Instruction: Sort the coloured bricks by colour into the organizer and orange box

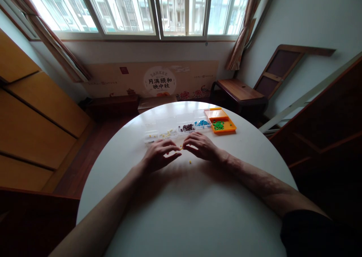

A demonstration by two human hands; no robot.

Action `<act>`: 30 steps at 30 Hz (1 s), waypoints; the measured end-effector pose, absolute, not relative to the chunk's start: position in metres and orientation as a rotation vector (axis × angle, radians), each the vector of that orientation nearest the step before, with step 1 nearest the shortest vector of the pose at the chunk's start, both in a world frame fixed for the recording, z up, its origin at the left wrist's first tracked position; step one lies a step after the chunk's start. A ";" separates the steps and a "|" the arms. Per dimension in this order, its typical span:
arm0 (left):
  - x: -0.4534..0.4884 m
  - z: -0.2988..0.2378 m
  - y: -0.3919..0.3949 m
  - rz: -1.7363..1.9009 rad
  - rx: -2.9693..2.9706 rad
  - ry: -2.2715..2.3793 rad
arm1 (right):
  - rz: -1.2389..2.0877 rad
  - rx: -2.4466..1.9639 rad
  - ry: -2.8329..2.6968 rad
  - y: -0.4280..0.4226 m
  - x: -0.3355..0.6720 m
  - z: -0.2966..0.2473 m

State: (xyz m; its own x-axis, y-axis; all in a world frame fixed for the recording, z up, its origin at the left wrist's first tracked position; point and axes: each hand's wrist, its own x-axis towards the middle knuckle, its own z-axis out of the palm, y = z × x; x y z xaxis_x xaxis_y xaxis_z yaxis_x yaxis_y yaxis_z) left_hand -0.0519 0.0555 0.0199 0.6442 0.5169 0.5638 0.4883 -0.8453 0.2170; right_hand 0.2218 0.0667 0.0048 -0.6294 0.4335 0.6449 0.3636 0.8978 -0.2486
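From my remote seat I could read the writing on a long beige printed panel [115, 74] below the window. Its pale round emblem [160, 79] carried 2 lines of dark characters, 月满颐和 above 映中秋, under an arc of capitals that seemed to end in "ANKEE"; I could not settle the 1st letter. The small script at either side and the dark red square mark [123, 70] were too small for me to make out.

Nearer, over the round white table [181, 211], the bare left hand [161, 153] and the bare right hand [200, 146] faced each other, fingers curled and tips nearly meeting. A tiny yellow plastic piece [181, 149] lay between the 2 sets of fingertips. The left thumb stood slightly apart from its fingers, and the right hand's gap was narrow; I could not tell which hand, if either, had it pinched.

Another small yellow piece [190, 162] lay loose on the tabletop, just on the near side of the right hand. Beyond the hands ran a row of open clear plastic boxes [174, 136] with pale yellow, dark brown [187, 127] and blue bits [201, 123], and at its right end an orange plastic tray [227, 130] of small green pieces [218, 125].
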 end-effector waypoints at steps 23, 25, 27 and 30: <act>-0.074 0.023 0.065 1.086 2.943 0.940 | 0.114 -0.704 -2.335 0.065 0.223 -0.004; -0.086 0.025 0.069 1.105 2.893 1.116 | 0.129 -0.756 -2.362 0.064 0.225 -0.004; -0.097 0.027 0.072 1.106 2.816 1.349 | 0.141 -0.798 -2.361 0.063 0.225 -0.004; -0.109 0.031 0.075 1.097 2.647 1.717 | 0.145 -0.817 -2.354 0.064 0.226 -0.003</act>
State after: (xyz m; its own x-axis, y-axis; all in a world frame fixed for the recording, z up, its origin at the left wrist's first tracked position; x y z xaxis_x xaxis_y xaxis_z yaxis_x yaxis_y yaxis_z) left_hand -0.1088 0.0752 0.0314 0.2633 0.7417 0.6168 0.8714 -0.4572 0.1778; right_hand 0.2258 0.0636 -0.0034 -0.6063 0.5899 0.5333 0.5202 0.8014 -0.2952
